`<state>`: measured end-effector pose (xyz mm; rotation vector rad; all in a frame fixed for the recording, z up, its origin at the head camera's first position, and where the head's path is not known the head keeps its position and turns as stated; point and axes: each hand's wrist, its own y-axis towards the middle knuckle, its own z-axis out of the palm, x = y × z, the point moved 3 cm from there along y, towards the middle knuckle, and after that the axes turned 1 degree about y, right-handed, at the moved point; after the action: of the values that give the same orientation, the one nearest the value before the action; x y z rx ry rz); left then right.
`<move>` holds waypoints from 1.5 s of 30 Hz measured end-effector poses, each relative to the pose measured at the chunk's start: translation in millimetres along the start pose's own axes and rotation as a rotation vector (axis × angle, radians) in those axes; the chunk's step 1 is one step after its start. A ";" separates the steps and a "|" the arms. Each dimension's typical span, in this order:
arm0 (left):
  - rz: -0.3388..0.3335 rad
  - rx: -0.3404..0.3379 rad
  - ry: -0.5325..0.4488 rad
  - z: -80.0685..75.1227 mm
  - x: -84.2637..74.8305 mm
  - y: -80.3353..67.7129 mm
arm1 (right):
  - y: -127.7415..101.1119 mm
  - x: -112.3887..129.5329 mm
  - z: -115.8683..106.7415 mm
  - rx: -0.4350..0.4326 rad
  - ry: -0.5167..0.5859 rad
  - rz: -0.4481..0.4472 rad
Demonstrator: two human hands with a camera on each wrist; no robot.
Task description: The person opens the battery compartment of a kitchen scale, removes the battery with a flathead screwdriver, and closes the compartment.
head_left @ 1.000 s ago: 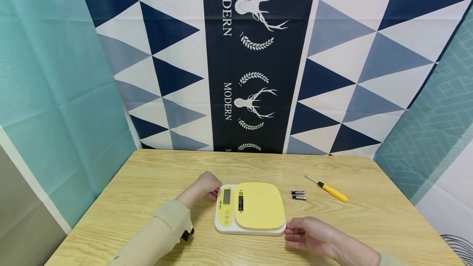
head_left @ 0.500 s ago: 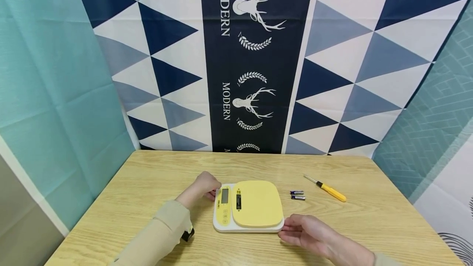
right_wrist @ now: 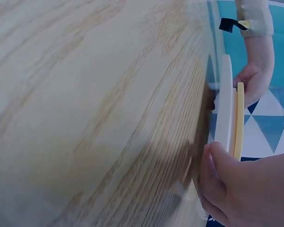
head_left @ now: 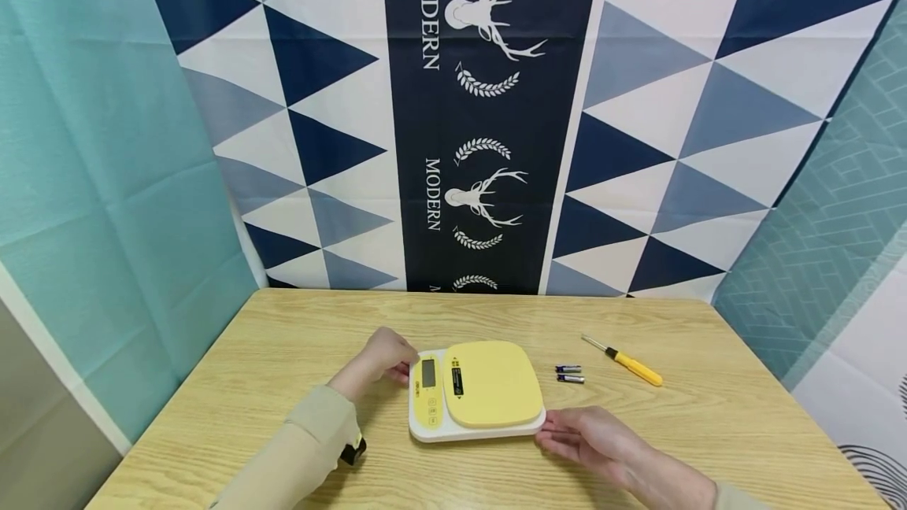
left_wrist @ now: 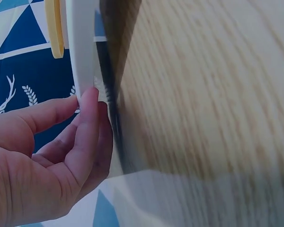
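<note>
A white kitchen scale with a yellow weighing plate and a small grey display is held between both hands. My left hand pinches its far left corner; thumb and finger meet on the white edge in the left wrist view. At the near right corner, my right hand grips the rim, thumb on the edge and fingers beneath. Both wrist views show a gap between the scale's base and the wooden table, so it hangs just above the surface.
Two small batteries lie on the table right of the scale. Beyond them rests a screwdriver with a yellow handle. Patterned cloth hangs behind the table's far edge.
The scale has risen slightly off the table and shifted a little left, its far side going up in view. My right hand has moved slightly left with it; both hands keep hold.
</note>
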<state>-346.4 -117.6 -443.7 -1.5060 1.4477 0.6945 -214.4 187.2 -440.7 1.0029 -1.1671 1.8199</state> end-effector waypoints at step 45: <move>0.080 0.105 -0.119 -19.2 -1.2 -32.1 | 39.7 45.4 -17.4 -0.166 -0.179 -0.269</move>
<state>-319.2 -137.2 -427.2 -1.3103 1.4378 0.7322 -272.2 198.8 -419.3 1.1817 -1.2031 1.4228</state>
